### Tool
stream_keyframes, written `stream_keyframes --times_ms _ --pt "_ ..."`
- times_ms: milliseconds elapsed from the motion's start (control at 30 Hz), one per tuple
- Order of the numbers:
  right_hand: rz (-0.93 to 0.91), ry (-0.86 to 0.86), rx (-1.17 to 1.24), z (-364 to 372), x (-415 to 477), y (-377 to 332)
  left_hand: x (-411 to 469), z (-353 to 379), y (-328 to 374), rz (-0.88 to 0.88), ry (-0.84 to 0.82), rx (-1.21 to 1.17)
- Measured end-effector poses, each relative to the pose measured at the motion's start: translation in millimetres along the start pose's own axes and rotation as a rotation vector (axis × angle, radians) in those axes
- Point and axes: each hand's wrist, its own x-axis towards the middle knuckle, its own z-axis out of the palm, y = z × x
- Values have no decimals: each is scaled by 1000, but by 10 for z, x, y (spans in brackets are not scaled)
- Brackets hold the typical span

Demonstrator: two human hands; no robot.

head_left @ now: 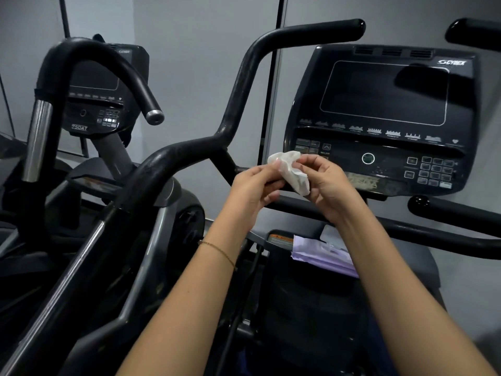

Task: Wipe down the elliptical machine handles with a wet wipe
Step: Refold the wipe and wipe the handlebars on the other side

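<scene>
Behind: black console [379,118]; below: purple wipe pack [322,256]; leftward: curved black handle [238,85]. Pinching crumpled wet wipe [291,172] with curled fingers of left hand [253,187] and right hand [329,185].

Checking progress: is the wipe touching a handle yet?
No, the left hand and right hand hold the wipe clear of the handle.

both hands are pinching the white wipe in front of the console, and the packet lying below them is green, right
Not quite. The head view shows the packet is pale purple, not green. The rest holds: the left hand and the right hand both pinch the white wipe in front of the console.
</scene>
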Motion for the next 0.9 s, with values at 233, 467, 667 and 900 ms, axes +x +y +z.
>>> stream_keyframes --times_ms 233,467,667,900 --pt "-41 24 -331 -94 -244 34 -4 54 -18 64 61 89" --pt "-2 85 -239 -70 -367 -54 -187 54 -12 -78 27 40" --pt "29 100 -308 41 -509 -112 -367 -20 -31 -116 -33 111" --pt "-131 244 -654 56 -526 -275 -425 -115 64 -80 8 -19"
